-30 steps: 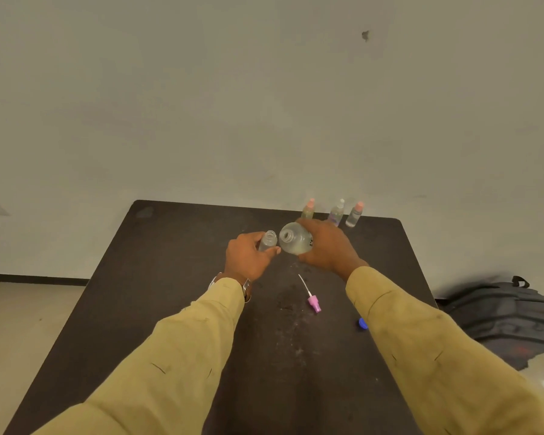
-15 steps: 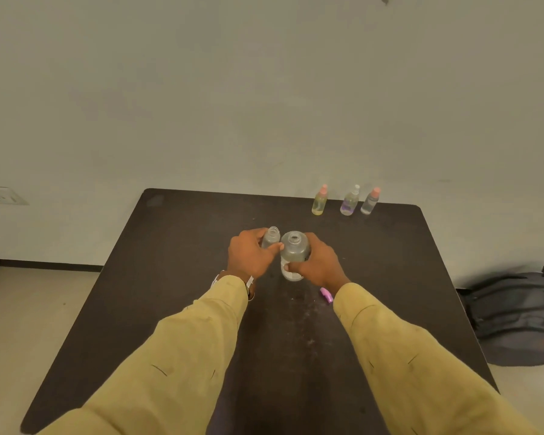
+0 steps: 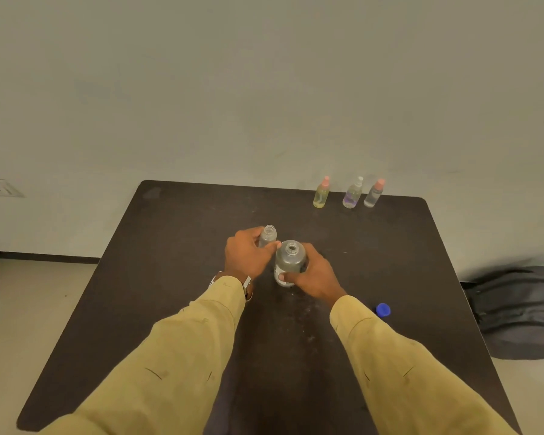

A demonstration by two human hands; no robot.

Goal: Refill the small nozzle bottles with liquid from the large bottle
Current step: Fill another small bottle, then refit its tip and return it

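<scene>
Gripping sm bottle (image 3: 269, 235) & lg bottle (image 3: 290, 261)

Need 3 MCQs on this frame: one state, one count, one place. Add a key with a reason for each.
1. The large bottle in the right hand is:
A. lying on its side
B. upright, mouth uncapped
C. upside down

2. How many capped nozzle bottles stand in the row at the table's far edge?
A. two
B. four
C. three

3. Where is the blue cap?
A. on the table beside the right sleeve
B. on the large bottle's mouth
C. between the nozzle bottles

Key:
1 B: its open mouth faces up, beside the small open bottle that the left hand grips.
2 C: a yellowish, a purplish and a clear one stand there.
3 A: it lies on the dark top just right of the sleeve.
</scene>
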